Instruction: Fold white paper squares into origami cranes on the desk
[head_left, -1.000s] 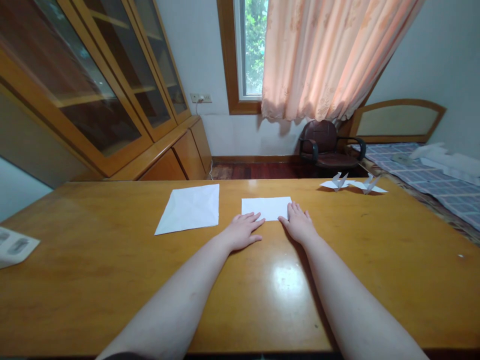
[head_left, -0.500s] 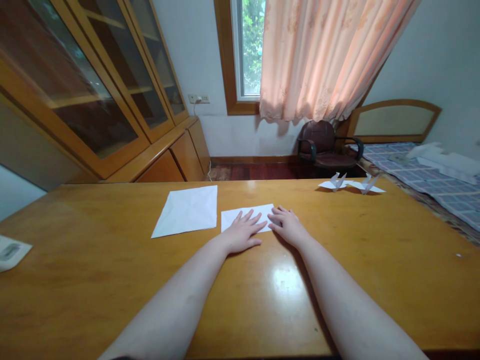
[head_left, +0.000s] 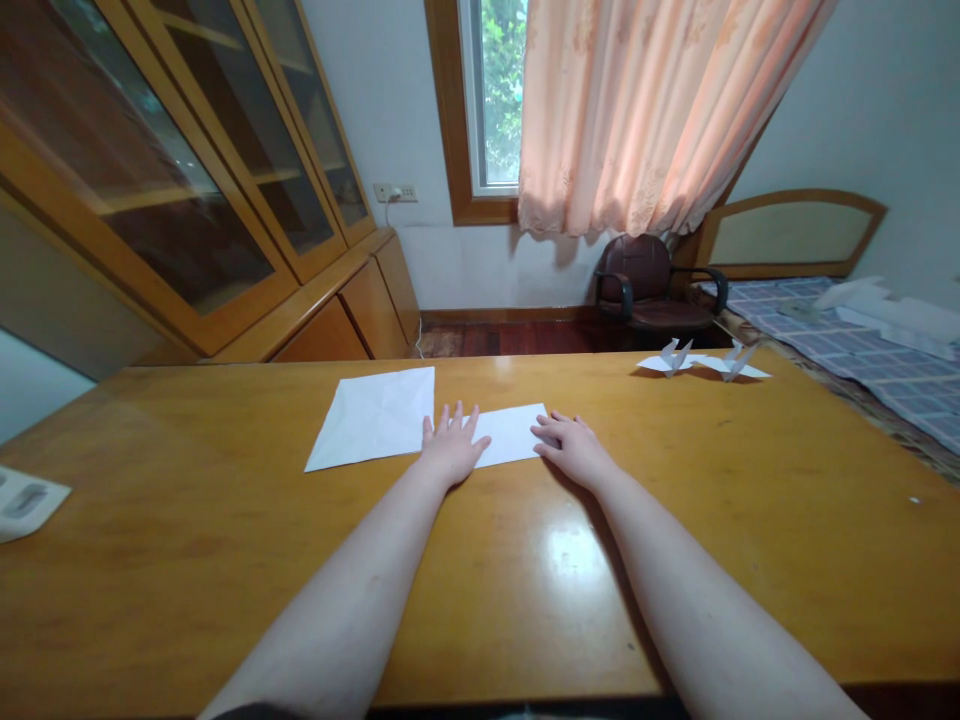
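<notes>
A folded white paper lies on the wooden table in front of me. My left hand rests flat on the paper's left end, fingers spread, open. My right hand lies at the paper's right edge with its fingertips on it, fingers stretched out. A larger creased white sheet lies just left of my left hand, its corner touching the fingers.
Two folded paper cranes stand at the table's far right. A white device lies at the left edge. Beyond the table are a wooden glass-door cabinet, a dark chair, a curtain and a bed.
The folded paper slid left toward the larger sheet. My left hand moved from its near edge onto it, then to its left end; my right hand followed along to its right edge.
</notes>
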